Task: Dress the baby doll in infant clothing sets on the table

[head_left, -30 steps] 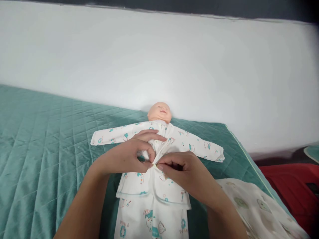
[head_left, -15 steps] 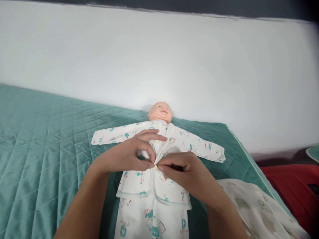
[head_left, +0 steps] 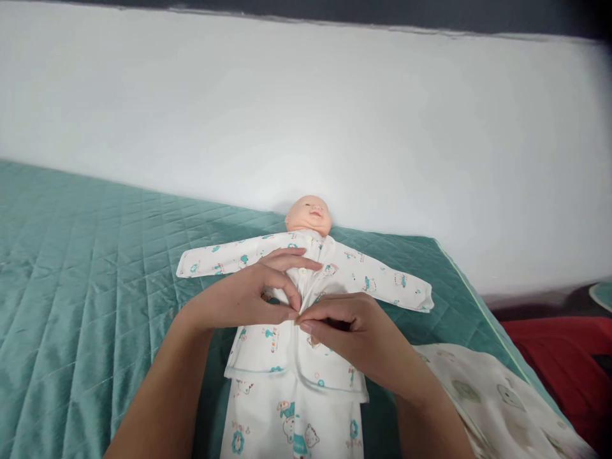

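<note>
A baby doll (head_left: 308, 215) lies on its back, dressed in a white printed jacket (head_left: 258, 357) and white printed trousers (head_left: 262, 421). My left hand (head_left: 261, 290) pinches the jacket's front edge with thumb and forefinger, its other fingers resting over the chest. Close against it, my right hand (head_left: 347, 322) has thumb and forefinger pressed together on the same front opening. The button between the two hands is mostly covered by fingertips. Higher up the front, a pale button (head_left: 303, 272) shows. Both sleeves stretch out sideways.
Under the doll is a green quilted cover (head_left: 95, 268), with a white wall (head_left: 306, 115) behind it. A white printed cloth (head_left: 497, 395) lies at the lower right, near a red object (head_left: 559, 363) beyond the cover's edge.
My right fingertips have shifted slightly left against my left fingertips and now cover most of the button that showed between them. The doll and jacket lie nearly as before.
</note>
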A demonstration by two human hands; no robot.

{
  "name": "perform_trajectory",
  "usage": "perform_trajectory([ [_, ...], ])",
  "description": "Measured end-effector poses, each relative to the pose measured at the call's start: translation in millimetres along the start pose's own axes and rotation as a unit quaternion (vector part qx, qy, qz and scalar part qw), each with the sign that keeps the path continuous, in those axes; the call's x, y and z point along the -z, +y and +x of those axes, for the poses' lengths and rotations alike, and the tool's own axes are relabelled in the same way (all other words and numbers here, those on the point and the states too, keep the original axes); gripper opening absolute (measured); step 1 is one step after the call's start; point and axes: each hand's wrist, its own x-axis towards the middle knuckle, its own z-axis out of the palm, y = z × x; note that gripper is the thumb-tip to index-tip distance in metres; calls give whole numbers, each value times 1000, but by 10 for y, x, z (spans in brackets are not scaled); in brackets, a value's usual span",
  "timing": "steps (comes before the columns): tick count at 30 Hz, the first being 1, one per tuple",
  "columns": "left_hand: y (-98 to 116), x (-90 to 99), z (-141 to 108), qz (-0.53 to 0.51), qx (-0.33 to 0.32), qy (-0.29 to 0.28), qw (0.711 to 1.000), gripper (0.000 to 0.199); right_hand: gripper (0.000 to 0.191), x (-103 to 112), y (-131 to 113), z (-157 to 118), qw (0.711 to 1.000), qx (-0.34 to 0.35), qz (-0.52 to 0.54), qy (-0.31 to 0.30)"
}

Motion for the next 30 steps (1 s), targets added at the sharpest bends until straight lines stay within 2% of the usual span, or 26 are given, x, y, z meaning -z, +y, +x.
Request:
perform_trajectory([
  [3, -24, 2, 5, 0, -16, -3, 1000, 8, 33, 10, -5, 6, 999, -32, 13, 16],
  [8, -13, -25, 23, 7, -21, 7, 1000, 19, 35, -27, -75, 42, 989, -114, 23, 92],
  [13, 1, -41, 33, 17, -17, 10, 1000, 9, 32, -100, -92, 51, 983, -111, -32, 141],
  [16, 6, -42, 35, 22, -14, 13, 1000, 6, 26, -112, -113, 41, 983, -113, -50, 137],
  [21, 11, -38, 22, -5, -8, 20, 1000, 5, 20, -126, -173, 51, 968, -146, -14, 203],
  [24, 10, -32, 8, -38, 7, 31, 999, 5, 19, -143, -148, 78, 970, -128, -34, 206],
  [27, -9, -27, 3, -84, 34, 59, 994, 11, 18, -155, -98, 99, 970, -110, -60, 207],
  [30, -60, -37, 11, -134, 39, 141, 980, 13, 19, -181, -67, 107, 966, -106, -80, 222],
])
